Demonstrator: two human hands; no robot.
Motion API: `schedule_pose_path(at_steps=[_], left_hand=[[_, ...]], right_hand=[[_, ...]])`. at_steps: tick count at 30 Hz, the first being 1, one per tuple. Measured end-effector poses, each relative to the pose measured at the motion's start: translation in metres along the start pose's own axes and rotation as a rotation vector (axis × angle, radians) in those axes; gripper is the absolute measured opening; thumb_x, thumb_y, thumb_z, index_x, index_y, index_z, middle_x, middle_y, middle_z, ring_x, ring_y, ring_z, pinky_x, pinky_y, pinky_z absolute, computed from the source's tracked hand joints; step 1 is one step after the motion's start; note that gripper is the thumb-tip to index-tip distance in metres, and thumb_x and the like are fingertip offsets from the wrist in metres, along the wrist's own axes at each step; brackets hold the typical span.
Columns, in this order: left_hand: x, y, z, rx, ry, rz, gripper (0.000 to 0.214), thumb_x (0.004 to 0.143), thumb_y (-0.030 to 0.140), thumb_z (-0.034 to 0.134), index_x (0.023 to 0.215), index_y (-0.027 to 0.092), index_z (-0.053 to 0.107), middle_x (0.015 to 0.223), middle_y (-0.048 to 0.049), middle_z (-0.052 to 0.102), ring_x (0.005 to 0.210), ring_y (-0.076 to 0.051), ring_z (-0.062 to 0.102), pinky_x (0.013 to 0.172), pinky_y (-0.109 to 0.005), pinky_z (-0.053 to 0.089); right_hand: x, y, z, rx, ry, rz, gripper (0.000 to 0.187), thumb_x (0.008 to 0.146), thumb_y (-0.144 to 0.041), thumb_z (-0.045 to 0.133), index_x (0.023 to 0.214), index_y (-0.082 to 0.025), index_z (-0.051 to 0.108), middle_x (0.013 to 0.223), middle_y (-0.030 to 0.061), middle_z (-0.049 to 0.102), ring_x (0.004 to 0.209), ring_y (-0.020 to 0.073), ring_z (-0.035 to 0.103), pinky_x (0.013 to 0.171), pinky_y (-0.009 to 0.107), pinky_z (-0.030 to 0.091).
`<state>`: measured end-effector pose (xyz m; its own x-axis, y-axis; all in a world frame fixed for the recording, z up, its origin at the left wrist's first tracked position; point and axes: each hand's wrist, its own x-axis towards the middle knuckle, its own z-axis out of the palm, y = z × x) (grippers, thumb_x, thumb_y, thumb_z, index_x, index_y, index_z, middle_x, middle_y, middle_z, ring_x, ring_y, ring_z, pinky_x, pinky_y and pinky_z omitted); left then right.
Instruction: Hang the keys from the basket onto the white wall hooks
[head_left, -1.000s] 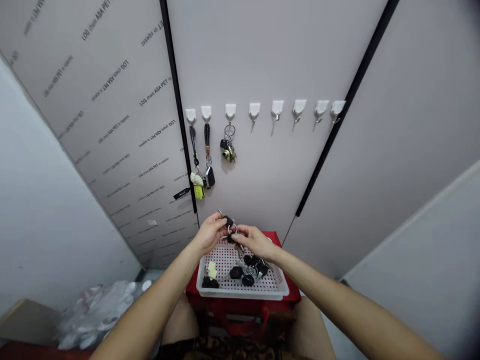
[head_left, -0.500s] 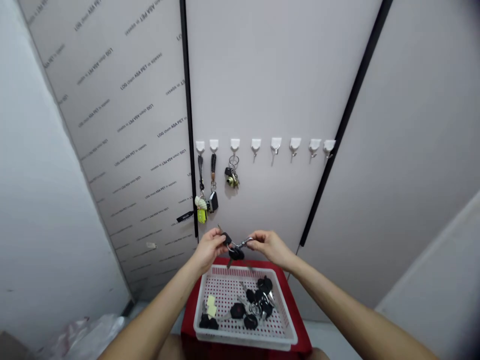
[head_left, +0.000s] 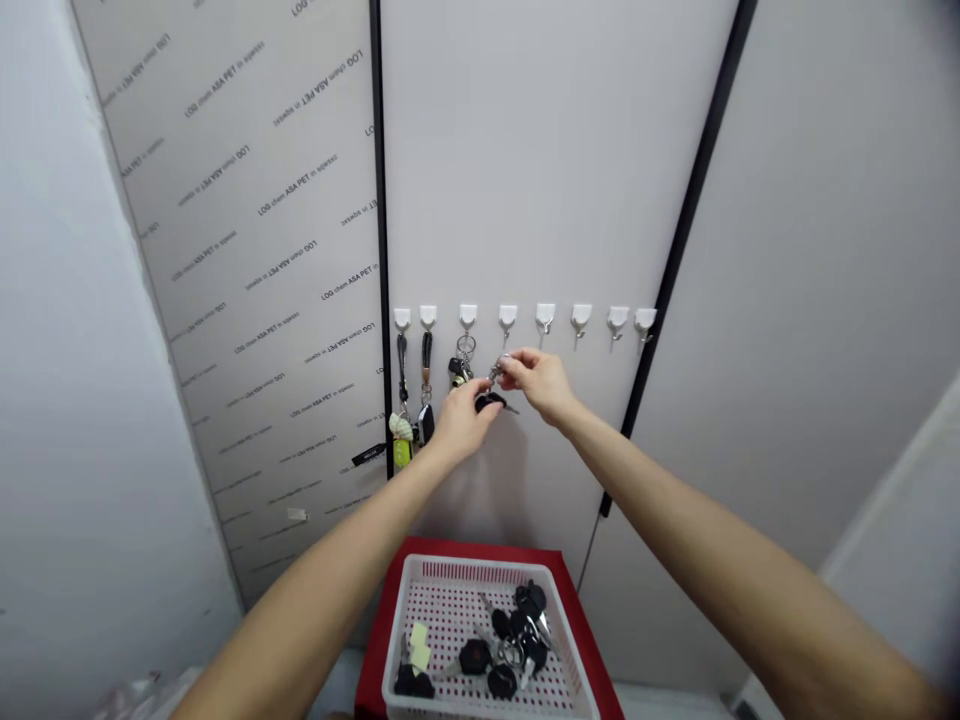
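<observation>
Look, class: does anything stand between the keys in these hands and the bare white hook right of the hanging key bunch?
Nothing visible does: the way from the keys up to the bare white hook is open. The hanging key bunch hangs just left of that path.

Bare left forearm (head_left: 315,600) and bare right forearm (head_left: 720,565): long, smooth forms, each tapering evenly toward the wrist. Left hand (head_left: 463,425) and right hand (head_left: 540,384): also bare, with slender fingers (nails too small to make out at this view).
</observation>
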<state>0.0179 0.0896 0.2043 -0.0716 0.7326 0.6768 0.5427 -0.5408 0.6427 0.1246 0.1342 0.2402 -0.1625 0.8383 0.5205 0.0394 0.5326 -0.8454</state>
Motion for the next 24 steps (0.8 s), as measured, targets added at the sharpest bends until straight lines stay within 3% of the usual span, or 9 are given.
schedule_pose_path(at_steps=[3, 9, 15, 20, 22, 24], left_hand=[[0.024, 0.000, 0.013, -0.100, -0.047, -0.094, 0.022, 0.063, 0.015, 0.044, 0.084, 0.013, 0.053, 0.082, -0.0051, 0.057, 0.074, -0.012, 0.050, 0.071, -0.024, 0.037], [0.051, 0.002, 0.026, -0.047, -0.014, -0.073, 0.028, 0.060, 0.012, 0.044, 0.086, 0.015, 0.054, 0.084, -0.0037, 0.058, 0.077, -0.013, 0.050, 0.073, -0.025, 0.036], [0.056, -0.008, 0.033, -0.009, -0.087, -0.172, 0.028, 0.059, 0.010, 0.044, 0.085, 0.012, 0.054, 0.080, -0.0061, 0.058, 0.073, -0.014, 0.050, 0.069, -0.026, 0.037], [0.033, -0.015, 0.032, -0.044, -0.049, -0.181, 0.033, 0.057, 0.011, 0.048, 0.090, 0.014, 0.052, 0.087, -0.0054, 0.055, 0.077, -0.014, 0.048, 0.073, -0.026, 0.036], [0.010, -0.023, 0.032, -0.064, -0.066, -0.196, 0.031, 0.057, 0.011, 0.048, 0.088, 0.014, 0.052, 0.087, -0.0049, 0.054, 0.076, -0.013, 0.048, 0.072, -0.025, 0.036], [-0.022, -0.036, 0.037, -0.078, -0.157, -0.231, 0.029, 0.059, 0.012, 0.047, 0.088, 0.014, 0.051, 0.086, -0.0046, 0.054, 0.073, -0.012, 0.048, 0.071, -0.025, 0.037]], right_hand=[[0.018, -0.002, 0.002, 0.034, 0.116, -0.039, 0.009, 0.060, -0.023, 0.049, 0.061, -0.013, 0.046, 0.049, -0.0038, 0.046, 0.043, 0.0055, 0.047, 0.047, 0.021, 0.043], [0.046, 0.001, 0.004, -0.002, 0.301, -0.014, 0.005, 0.062, -0.019, 0.046, 0.064, -0.015, 0.044, 0.051, -0.0027, 0.046, 0.045, 0.0069, 0.049, 0.045, 0.021, 0.045], [0.054, 0.011, 0.005, -0.113, 0.253, 0.037, 0.011, 0.068, -0.024, 0.039, 0.066, -0.015, 0.045, 0.051, -0.0003, 0.047, 0.042, 0.0080, 0.049, 0.041, 0.021, 0.043], [0.038, 0.031, -0.008, -0.270, 0.249, -0.031, 0.019, 0.067, -0.026, 0.038, 0.078, -0.014, 0.048, 0.064, 0.0017, 0.052, 0.049, 0.0077, 0.051, 0.048, 0.022, 0.042], [0.019, 0.046, -0.016, -0.346, 0.226, -0.058, 0.022, 0.065, -0.024, 0.040, 0.084, -0.014, 0.048, 0.071, 0.0022, 0.053, 0.052, 0.0074, 0.051, 0.052, 0.023, 0.041], [-0.012, 0.065, -0.022, -0.417, 0.112, -0.045, 0.023, 0.064, -0.023, 0.041, 0.085, -0.014, 0.049, 0.074, 0.0028, 0.054, 0.054, 0.0072, 0.050, 0.055, 0.022, 0.040]])
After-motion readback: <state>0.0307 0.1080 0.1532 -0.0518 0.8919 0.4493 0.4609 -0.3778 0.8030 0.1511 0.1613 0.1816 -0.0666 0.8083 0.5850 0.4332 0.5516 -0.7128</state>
